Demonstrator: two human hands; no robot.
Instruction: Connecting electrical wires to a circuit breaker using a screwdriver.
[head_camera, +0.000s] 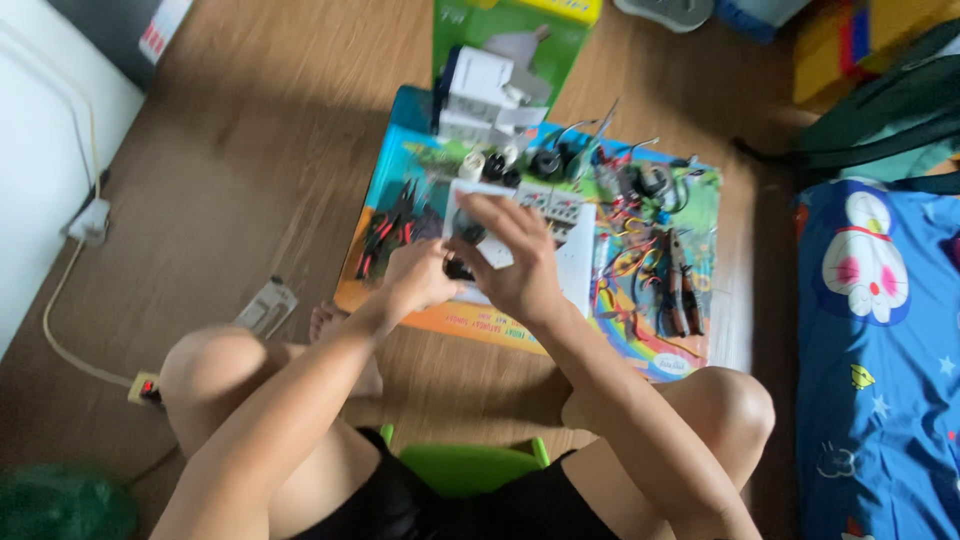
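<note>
Head view | centre of frame: our left hand (420, 275) and right hand (515, 262) clamp a white switch panel (560, 235) | looks light, stiff, brittle; grip its edges, clear of the loose wires (625, 255).

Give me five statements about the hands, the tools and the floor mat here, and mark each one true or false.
1. Both hands, left hand and right hand, meet over the white switch board. True.
2. The colourful mat lies on a wooden floor. True.
3. The pliers to the right of the board are in the right hand. False: they lie on the mat, untouched.
4. A green box stands at the far end of the mat. True.
5. The person sits on a red stool. False: the stool is green.
</note>
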